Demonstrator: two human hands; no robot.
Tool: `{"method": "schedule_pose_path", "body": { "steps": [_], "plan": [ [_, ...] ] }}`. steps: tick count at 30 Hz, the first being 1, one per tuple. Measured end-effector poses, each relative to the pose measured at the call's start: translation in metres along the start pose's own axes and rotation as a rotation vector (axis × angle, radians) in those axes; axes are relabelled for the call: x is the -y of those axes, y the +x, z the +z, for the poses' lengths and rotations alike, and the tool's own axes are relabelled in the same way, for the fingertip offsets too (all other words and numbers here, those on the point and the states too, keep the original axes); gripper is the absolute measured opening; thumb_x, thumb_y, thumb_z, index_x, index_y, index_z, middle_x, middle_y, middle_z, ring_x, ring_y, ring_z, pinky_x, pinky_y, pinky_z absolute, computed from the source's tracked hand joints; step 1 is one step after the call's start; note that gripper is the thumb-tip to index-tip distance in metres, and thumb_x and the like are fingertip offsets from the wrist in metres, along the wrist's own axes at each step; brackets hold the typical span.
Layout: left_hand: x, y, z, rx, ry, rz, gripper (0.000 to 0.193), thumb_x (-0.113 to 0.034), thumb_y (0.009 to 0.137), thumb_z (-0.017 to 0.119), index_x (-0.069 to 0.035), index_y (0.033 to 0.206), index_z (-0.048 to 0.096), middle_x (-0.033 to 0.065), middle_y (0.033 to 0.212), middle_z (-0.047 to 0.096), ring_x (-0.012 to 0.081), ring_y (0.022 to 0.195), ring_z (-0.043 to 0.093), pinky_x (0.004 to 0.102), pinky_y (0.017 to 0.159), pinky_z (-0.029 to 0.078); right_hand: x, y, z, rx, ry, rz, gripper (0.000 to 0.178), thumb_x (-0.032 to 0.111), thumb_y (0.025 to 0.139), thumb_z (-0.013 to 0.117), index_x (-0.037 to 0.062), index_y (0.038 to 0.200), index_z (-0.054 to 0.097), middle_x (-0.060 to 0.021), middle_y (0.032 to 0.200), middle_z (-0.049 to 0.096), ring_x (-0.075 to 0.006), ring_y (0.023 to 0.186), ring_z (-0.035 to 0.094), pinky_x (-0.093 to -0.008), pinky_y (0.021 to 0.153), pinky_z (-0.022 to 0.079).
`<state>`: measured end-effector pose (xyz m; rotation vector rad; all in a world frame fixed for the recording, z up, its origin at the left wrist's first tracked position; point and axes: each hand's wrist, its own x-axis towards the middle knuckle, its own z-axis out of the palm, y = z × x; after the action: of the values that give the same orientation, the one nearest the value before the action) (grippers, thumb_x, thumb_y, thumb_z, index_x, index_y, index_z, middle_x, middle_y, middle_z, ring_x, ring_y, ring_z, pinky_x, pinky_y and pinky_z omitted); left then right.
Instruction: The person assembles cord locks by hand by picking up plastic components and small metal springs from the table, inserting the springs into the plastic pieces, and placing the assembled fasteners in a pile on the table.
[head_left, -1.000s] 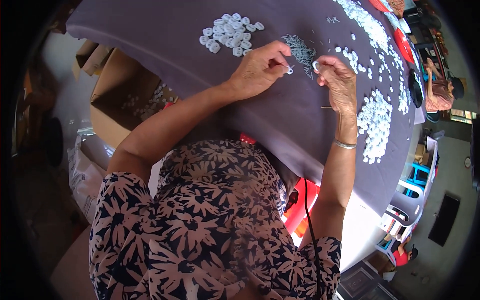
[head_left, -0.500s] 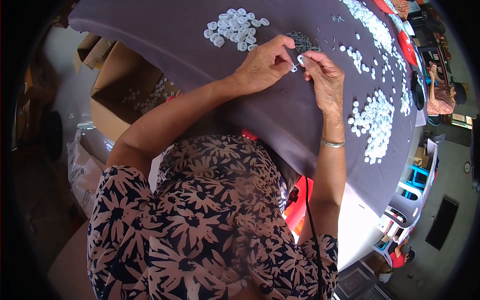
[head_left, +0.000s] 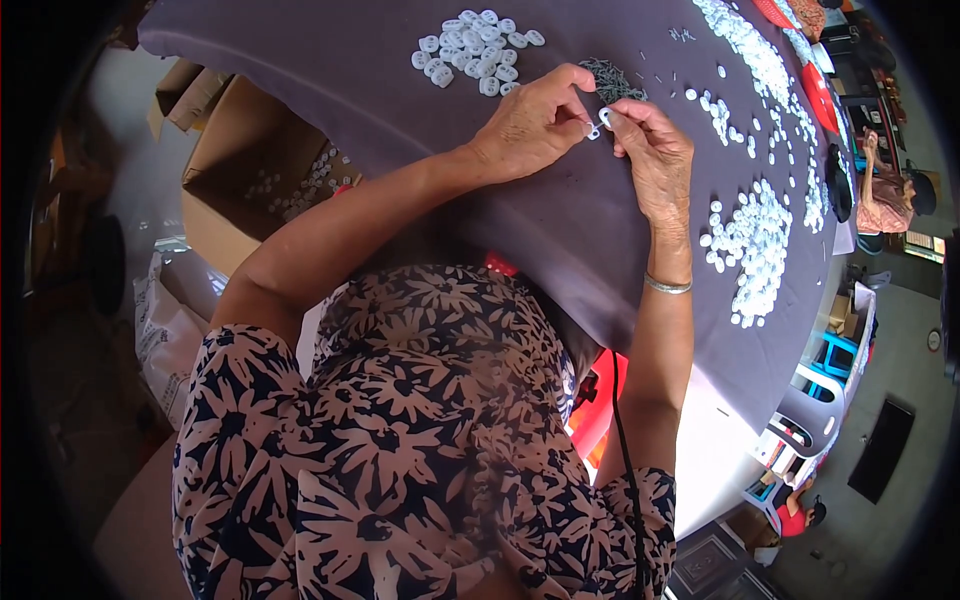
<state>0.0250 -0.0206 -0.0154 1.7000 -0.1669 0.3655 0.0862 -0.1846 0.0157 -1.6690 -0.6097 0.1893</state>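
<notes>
A small white plastic piece point(head_left: 599, 125) sits pinched between both hands' fingertips above the grey cloth.

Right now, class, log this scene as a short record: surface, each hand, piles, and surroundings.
Surface: table under a grey cloth
Left hand: pinching a small white piece
Right hand: fingertips meet the same piece; silver bracelet on the wrist
Piles: white round pieces above the left hand; larger white heap to the right; small dark metal bits near the fingertips
Surroundings: open cardboard box at left
</notes>
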Motion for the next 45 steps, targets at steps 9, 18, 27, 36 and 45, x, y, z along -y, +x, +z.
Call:
{"method": "schedule_pose_path", "body": {
  "steps": [9, 18, 27, 36, 45],
  "plan": [
    [-0.0015, 0.0, -0.0003, -0.004, 0.02, 0.002, 0.033, -0.003, 0.081, 0.058, -0.003, 0.112, 0.047, 0.0077, 0.079, 0.066, 0.0189, 0.075, 0.064, 0.0302, 0.07, 0.05, 0.0001, -0.0002, -0.0003, 0.002, -0.047, 0.006, 0.012, 0.002, 0.086, 0.064, -0.0009, 0.097, 0.066, -0.0002, 0.08, 0.061, -0.0054, 0.064, 0.048, -0.0188, 0.057, 0.04],
    [-0.0021, -0.0001, -0.0019, 0.045, 0.011, -0.024, 0.037, -0.002, 0.084, 0.056, -0.001, 0.119, 0.045, 0.0047, 0.083, 0.063, 0.0105, 0.079, 0.059, 0.0251, 0.074, 0.049, 0.0019, -0.0007, 0.0008, 0.004, -0.046, 0.009, 0.012, 0.002, 0.085, 0.065, -0.0001, 0.096, 0.067, 0.0006, 0.08, 0.061, -0.0049, 0.065, 0.047, -0.0185, 0.058, 0.04],
    [-0.0046, -0.0006, -0.0028, 0.044, 0.021, -0.04, 0.036, -0.001, 0.084, 0.056, -0.002, 0.118, 0.045, 0.0037, 0.083, 0.063, 0.0096, 0.078, 0.059, 0.0243, 0.073, 0.048, -0.0012, -0.0011, 0.0019, 0.009, -0.089, -0.041, 0.012, 0.001, 0.083, 0.066, 0.0001, 0.096, 0.067, 0.0017, 0.079, 0.061, -0.0035, 0.064, 0.048, -0.0174, 0.058, 0.041],
    [-0.0052, -0.0011, -0.0033, 0.057, -0.005, -0.038, 0.034, 0.0, 0.085, 0.057, -0.001, 0.118, 0.046, 0.0035, 0.082, 0.062, 0.0092, 0.079, 0.058, 0.0239, 0.073, 0.048, -0.0006, -0.0009, -0.0008, 0.037, -0.08, -0.031, 0.013, 0.0, 0.084, 0.065, -0.0007, 0.097, 0.066, -0.0001, 0.08, 0.062, -0.0043, 0.066, 0.049, -0.0181, 0.059, 0.042],
    [-0.0007, 0.0, -0.0001, -0.001, -0.033, 0.028, 0.03, -0.003, 0.08, 0.058, -0.003, 0.109, 0.05, 0.0058, 0.076, 0.065, 0.0138, 0.068, 0.061, 0.028, 0.064, 0.049, -0.0004, -0.0005, -0.0021, 0.039, -0.06, -0.02, 0.013, 0.0, 0.085, 0.064, -0.0008, 0.097, 0.066, -0.0008, 0.081, 0.062, -0.0054, 0.066, 0.049, -0.0185, 0.059, 0.042]
  ]
}}
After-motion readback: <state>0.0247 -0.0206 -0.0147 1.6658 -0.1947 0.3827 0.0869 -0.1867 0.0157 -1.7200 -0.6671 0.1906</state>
